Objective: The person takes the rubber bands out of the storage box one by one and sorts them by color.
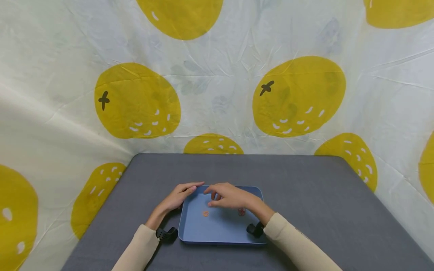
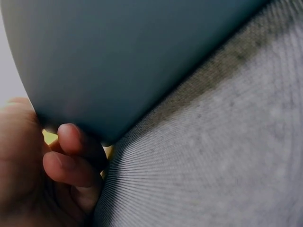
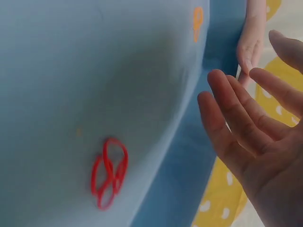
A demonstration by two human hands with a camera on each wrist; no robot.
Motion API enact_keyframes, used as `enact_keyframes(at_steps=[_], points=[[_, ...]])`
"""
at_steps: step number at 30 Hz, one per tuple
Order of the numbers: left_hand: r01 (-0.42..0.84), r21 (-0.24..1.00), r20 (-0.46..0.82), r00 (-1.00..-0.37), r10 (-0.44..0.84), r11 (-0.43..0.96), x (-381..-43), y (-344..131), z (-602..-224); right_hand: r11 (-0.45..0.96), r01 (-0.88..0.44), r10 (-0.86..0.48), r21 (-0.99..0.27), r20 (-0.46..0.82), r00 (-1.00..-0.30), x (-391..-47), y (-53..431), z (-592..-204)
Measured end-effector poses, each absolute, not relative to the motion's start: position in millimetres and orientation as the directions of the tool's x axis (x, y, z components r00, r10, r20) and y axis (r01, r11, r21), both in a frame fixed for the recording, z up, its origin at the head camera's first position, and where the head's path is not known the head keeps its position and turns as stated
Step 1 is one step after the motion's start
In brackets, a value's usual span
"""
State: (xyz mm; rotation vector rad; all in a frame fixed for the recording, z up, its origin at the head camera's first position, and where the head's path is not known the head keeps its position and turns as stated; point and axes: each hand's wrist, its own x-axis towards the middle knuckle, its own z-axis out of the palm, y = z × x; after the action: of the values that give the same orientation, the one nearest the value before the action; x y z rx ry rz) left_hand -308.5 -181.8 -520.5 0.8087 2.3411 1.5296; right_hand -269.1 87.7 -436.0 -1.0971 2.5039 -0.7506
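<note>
A shallow blue tray (image 1: 217,230) lies on the grey table. My left hand (image 1: 179,196) holds its far left corner, thumb over the rim; in the left wrist view, curled fingers (image 2: 75,168) sit against the outer wall. Over the far part of the tray hovers my right hand (image 1: 229,195), fingers loosely spread and holding nothing. Below it, a small orange rubber band (image 1: 205,213) lies on the tray floor, left of centre. Red rubber bands (image 3: 110,174), looped over each other, lie toward the right side, partly covered by my right wrist in the head view.
The grey cloth-covered table (image 1: 305,195) extends around the tray. Behind it hangs a pale curtain (image 1: 217,101) printed with yellow fruit. Dark wrist cameras (image 1: 167,235) are strapped on both wrists, the right one overlapping the tray's near right part.
</note>
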Motion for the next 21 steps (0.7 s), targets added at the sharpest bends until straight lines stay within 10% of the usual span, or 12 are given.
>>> enact_keyframes(at_steps=[21], points=[[0.330, 0.892, 0.111, -0.823, 0.558, 0.308, -310, -183, -522, 0.601, -0.550, -0.687, -0.580, -0.022, -0.727, -285, 58, -466]])
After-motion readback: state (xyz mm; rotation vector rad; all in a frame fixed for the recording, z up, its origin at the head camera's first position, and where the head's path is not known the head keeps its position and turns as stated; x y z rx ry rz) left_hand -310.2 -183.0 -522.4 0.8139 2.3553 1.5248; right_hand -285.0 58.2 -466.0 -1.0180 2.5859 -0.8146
